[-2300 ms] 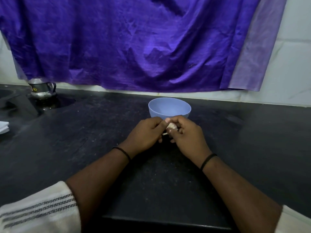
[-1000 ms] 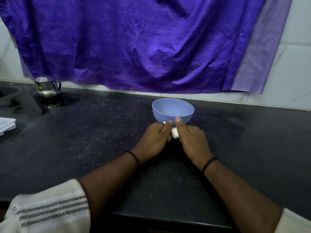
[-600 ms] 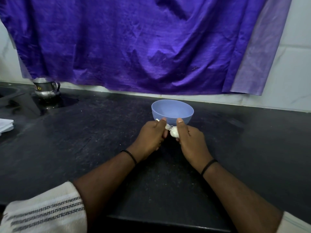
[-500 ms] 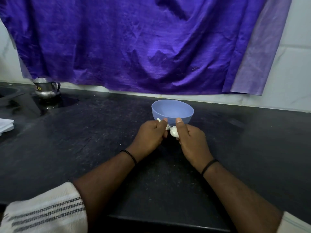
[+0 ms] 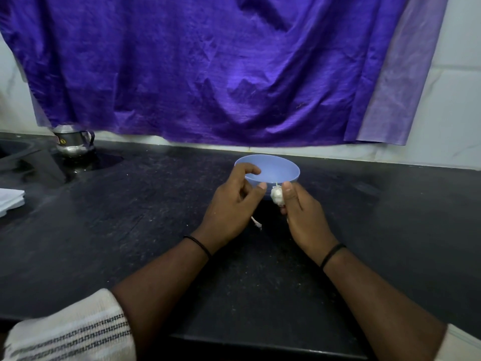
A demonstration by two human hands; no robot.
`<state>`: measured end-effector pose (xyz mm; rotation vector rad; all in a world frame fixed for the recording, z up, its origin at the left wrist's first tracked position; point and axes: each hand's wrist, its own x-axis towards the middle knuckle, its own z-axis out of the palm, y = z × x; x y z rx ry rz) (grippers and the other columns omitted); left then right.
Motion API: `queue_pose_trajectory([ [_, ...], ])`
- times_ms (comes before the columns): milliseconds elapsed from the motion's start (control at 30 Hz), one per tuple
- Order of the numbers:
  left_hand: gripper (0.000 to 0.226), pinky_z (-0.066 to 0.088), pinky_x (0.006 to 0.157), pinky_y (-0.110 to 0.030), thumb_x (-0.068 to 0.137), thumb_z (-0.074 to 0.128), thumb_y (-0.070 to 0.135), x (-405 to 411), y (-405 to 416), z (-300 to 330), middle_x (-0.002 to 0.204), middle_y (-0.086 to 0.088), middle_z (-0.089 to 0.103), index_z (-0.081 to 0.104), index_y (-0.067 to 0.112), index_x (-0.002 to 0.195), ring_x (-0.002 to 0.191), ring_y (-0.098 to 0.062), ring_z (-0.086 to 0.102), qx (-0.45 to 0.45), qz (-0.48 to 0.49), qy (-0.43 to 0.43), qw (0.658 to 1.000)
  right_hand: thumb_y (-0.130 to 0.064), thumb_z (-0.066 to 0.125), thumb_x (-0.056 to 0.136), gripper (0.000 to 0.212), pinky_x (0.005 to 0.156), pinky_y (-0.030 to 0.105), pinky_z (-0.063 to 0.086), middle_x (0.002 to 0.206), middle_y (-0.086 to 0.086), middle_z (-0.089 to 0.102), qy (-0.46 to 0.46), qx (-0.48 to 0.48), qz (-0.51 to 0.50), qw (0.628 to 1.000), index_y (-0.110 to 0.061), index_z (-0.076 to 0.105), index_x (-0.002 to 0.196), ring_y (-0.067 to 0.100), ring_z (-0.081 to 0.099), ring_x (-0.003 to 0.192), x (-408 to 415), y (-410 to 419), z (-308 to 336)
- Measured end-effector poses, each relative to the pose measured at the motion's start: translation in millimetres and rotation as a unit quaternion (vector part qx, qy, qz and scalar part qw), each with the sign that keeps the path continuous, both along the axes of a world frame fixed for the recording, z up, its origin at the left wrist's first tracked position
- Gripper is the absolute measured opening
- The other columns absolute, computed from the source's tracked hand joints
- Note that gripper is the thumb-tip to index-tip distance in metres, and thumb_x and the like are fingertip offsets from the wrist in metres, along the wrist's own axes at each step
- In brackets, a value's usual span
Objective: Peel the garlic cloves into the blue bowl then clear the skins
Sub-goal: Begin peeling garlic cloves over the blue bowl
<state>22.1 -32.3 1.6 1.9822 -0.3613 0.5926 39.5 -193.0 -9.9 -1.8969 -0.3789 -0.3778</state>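
One garlic bulb [image 5: 276,200], white, pinched between thumb and fingers of the right hand [image 5: 302,217], just in front of the one blue bowl [image 5: 276,168]. Left hand [image 5: 231,209] just left of the garlic, fingers loosely spread, holding nothing visible. One skin scrap [image 5: 256,222] below the left hand, near the black counter [image 5: 130,217]. One steel pot [image 5: 73,142] far left of the bowl.

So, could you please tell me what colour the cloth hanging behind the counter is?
Deep purple, with a paler lilac strip at its right edge; the cloth shows in the head view.
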Motion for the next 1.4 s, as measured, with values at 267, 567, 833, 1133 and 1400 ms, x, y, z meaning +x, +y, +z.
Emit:
queue_pose_trajectory([
  [267, 0.052, 0.055, 0.073, -0.051, 0.094, 0.033, 0.069, 1, -3, -7, 0.084, 0.002, 0.068, 0.055, 0.023, 0.100, 0.078, -0.017, 0.065, 0.070, -0.024, 0.047, 0.996, -0.025, 0.040, 0.106, 0.025, 0.057, 0.010, 0.041, 0.073, -0.027, 0.060, -0.032, -0.019, 0.090, 0.995, -0.008, 0.057, 0.100, -0.006, 0.054, 0.063, -5, 3, 1],
  [567, 0.045, 0.052, 0.066, -0.036, 0.104, 0.033, 0.048, -4, -12, -3, 0.061, 0.013, 0.063, 0.062, 0.026, 0.077, 0.059, -0.004, 0.057, 0.005, -0.043, 0.102, 0.994, -0.024, 0.043, 0.105, 0.010, 0.069, 0.010, 0.046, 0.091, -0.012, 0.063, -0.110, -0.061, 0.044, 0.991, -0.018, 0.051, 0.105, -0.002, 0.062, 0.084, -9, 9, -1],
  [833, 0.043, 0.037, 0.051, -0.020, 0.106, 0.037, 0.031, -5, -16, -2, 0.050, 0.007, 0.055, 0.058, 0.017, 0.072, 0.048, -0.003, 0.047, -0.103, -0.076, 0.136, 0.982, -0.058, 0.037, 0.095, 0.044, 0.064, 0.022, 0.049, 0.083, -0.009, 0.067, -0.031, -0.057, -0.024, 0.998, -0.019, 0.057, 0.094, -0.003, 0.063, 0.076, -16, 11, 7],
  [1133, 0.053, 0.040, 0.056, -0.027, 0.102, 0.034, 0.055, -3, -16, -3, 0.062, 0.001, 0.060, 0.068, 0.020, 0.081, 0.055, -0.009, 0.049, -0.083, -0.097, 0.169, 0.977, -0.067, 0.024, 0.090, 0.067, 0.075, 0.036, 0.054, 0.080, -0.008, 0.071, -0.022, -0.107, -0.081, 0.991, -0.022, 0.073, 0.090, 0.008, 0.066, 0.078, -17, 15, 6],
  [1400, 0.055, 0.039, 0.049, -0.012, 0.104, 0.026, 0.051, -5, -20, 1, 0.055, 0.011, 0.063, 0.062, 0.025, 0.071, 0.049, 0.002, 0.054, -0.118, -0.094, 0.144, 0.978, -0.075, 0.019, 0.092, 0.066, 0.071, 0.042, 0.056, 0.075, -0.009, 0.069, -0.023, -0.106, -0.059, 0.992, -0.026, 0.063, 0.085, 0.008, 0.068, 0.073, -11, 22, -1],
])
